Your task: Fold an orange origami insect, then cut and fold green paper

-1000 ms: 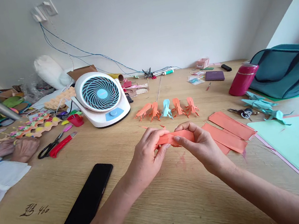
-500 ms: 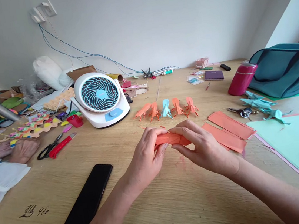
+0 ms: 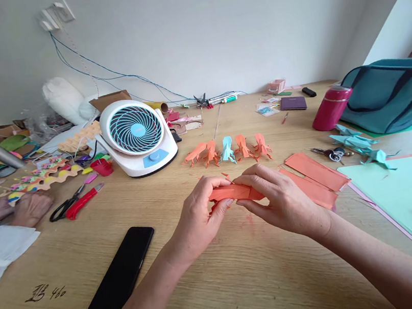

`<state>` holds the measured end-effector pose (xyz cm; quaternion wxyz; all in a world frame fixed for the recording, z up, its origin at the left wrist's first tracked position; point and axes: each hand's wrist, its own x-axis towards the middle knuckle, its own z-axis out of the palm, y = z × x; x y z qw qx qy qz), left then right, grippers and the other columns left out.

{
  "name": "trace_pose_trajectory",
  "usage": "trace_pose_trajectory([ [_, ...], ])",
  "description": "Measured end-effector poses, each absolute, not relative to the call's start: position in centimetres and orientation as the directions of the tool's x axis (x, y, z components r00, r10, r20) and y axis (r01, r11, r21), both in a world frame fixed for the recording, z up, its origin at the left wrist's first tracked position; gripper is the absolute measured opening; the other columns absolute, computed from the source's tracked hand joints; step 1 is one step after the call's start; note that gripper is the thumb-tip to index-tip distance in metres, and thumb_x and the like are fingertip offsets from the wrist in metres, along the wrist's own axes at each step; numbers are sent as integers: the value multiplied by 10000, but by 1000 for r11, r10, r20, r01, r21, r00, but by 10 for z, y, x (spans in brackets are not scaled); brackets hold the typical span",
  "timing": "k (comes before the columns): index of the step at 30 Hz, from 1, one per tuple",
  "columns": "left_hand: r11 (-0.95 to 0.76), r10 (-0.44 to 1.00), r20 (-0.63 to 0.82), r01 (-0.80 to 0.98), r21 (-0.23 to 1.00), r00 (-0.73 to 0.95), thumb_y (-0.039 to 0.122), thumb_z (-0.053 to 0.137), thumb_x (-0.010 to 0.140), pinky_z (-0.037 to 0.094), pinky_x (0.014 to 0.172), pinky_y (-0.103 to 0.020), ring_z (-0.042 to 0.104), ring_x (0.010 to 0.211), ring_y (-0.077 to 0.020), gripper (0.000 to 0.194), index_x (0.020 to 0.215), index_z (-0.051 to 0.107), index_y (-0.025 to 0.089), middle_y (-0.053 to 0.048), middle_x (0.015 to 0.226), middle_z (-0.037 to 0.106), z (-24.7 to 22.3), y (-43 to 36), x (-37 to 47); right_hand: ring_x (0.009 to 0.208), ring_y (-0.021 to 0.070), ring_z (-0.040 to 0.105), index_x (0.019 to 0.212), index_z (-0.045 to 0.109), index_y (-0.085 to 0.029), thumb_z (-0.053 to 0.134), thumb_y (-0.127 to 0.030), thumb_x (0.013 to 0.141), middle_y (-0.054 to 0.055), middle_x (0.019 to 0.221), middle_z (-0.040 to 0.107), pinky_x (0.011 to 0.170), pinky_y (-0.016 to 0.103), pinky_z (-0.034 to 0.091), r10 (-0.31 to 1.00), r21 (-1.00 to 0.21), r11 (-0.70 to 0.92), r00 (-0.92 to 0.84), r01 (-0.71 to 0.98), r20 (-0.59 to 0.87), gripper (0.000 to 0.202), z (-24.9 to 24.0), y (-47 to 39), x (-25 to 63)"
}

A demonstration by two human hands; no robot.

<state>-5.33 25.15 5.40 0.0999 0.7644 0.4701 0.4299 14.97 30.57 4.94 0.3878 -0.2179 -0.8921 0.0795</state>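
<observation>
Fingers of our left hand (image 3: 199,213) are closed down to the thickness of the folded orange paper (image 3: 228,192), thumb at its near edge, index finger curled over the far side. Our right hand (image 3: 285,199) pinches the other end likewise, its arched fingers hiding part of the fold. The piece spans crosswise between both hands, seemingly raised above the counter (image 3: 210,283). Handling, by our judgement: very light; springy where layers stack, weak at thin points, which could crease or tear; dry, so little slip expected. Best hold: flat of the fingers along the long edges, close to the thick folds, gentle pressure, tips left alone. Just beyond stand five paper figures (image 3: 242,145), four orange, one pale blue. Orange paper strips (image 3: 317,171) lie beside the right hand.
</observation>
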Motion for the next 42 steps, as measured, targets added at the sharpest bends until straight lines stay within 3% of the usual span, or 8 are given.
trace_pose_trajectory([
  [4,-524,815,553,625,579,171,105,694,864,508,863,-262,661,953,-138,259,1070,612,238,12,1025,705,57,252,-54,847,203,617,1158,582,-187,597,-217,957,90,1027,614,711,359,533,482,-399,874,-594,278,644,203,49,306,149],
  [11,-517,824,542,610,600,165,115,725,836,511,834,-266,665,934,-145,239,1028,634,225,0,1021,704,59,252,-55,836,195,578,1109,583,-179,618,-187,931,76,995,596,700,349,504,507,-450,856,-576,253,641,182,46,305,147],
  [16,-555,789,586,625,549,185,79,727,818,504,835,-294,643,953,-162,239,994,651,222,-11,998,671,62,251,-54,832,188,568,1068,581,-170,607,-190,945,73,978,593,695,342,496,492,-433,867,-576,249,653,128,46,304,144],
  [23,-462,774,615,798,388,149,135,787,788,446,885,-389,575,985,-221,280,1015,679,258,4,1009,718,65,245,-50,808,188,567,1053,581,-173,604,-210,954,76,957,600,675,340,491,475,-392,879,-563,271,676,109,45,303,143],
  [30,-375,791,592,888,267,156,167,806,778,373,832,-395,539,956,-235,249,967,687,277,33,973,730,66,241,-48,839,214,580,1059,598,-173,582,-220,963,90,963,617,705,369,499,475,-386,879,-586,279,657,108,42,305,143],
  [42,-364,875,463,826,430,145,85,797,754,420,804,-337,597,911,-187,251,886,632,220,26,908,668,54,247,-46,879,219,559,1071,650,-175,654,-176,911,78,980,607,776,375,475,492,-387,868,-647,311,583,161,36,313,144],
])
